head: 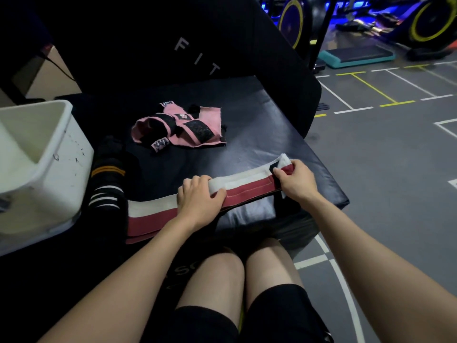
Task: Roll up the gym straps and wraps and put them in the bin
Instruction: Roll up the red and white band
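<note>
Nearest the lens, the red-and-white wrap (pixel 247 188) is laid lengthwise from lower left toward centre-right on the black pad (pixel 259 120), its far end pinched by the right hand (pixel 296 183), apparently for rolling leftward toward the left hand (pixel 199 198), which grips mid-strap.

A dim gym: grey floor (pixel 385 169) with white and yellow lines, blue-lit exercise machines (pixel 430 23) behind.
</note>
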